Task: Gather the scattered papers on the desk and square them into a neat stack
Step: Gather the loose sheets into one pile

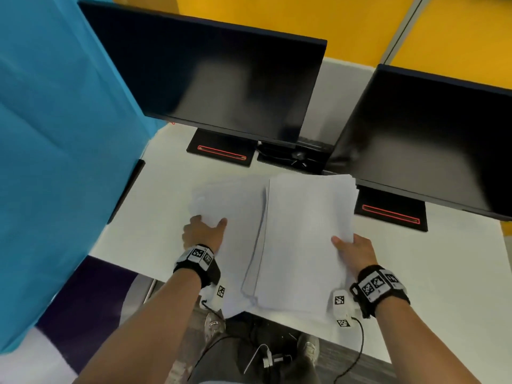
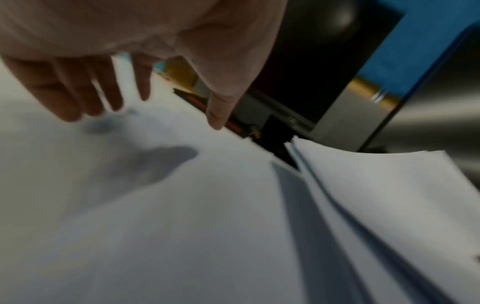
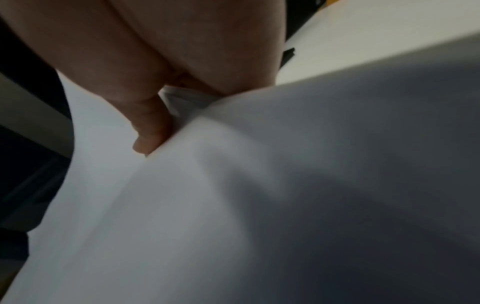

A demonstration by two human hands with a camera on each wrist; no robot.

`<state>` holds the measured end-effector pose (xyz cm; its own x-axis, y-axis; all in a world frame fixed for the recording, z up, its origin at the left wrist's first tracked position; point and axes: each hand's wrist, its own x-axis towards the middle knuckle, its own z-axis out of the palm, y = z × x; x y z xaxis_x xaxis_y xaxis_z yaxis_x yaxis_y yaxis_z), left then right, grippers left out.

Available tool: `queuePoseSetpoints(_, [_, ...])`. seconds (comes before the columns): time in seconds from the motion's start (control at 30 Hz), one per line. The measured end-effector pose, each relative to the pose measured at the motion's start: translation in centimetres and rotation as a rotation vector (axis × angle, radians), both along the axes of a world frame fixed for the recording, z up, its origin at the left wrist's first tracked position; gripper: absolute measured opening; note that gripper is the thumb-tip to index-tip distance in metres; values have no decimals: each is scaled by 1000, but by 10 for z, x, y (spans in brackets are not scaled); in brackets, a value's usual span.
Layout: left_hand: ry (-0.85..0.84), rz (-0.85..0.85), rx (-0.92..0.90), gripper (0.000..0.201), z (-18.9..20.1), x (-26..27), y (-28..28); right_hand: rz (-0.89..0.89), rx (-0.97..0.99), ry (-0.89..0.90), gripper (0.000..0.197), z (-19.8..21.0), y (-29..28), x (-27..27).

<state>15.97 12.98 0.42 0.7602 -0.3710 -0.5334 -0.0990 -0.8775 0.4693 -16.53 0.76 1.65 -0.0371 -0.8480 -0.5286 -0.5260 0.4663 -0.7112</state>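
A thick bundle of white papers is raised off the white desk. My right hand grips its right edge, thumb on top and fingers hidden beneath. The bundle's far edges are fanned and uneven. To its left, loose white sheets lie flat and partly under the bundle. My left hand is at their near left corner. In the left wrist view this hand hovers just over a sheet with fingers straight, holding nothing.
Two dark monitors stand close behind the papers, their black bases on the desk. A blue cloth panel borders the left side. The papers overhang the desk's front edge; cables and shoes show below.
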Motion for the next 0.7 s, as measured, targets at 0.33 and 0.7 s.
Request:
queuePoseSetpoints(0.33, [44, -145, -23, 48, -30, -4, -6, 200, 117, 89, 26, -22, -2, 40])
queuePoseSetpoints(0.7, [128, -87, -164, 51, -35, 31, -26, 306, 18, 194, 31, -11, -17, 31])
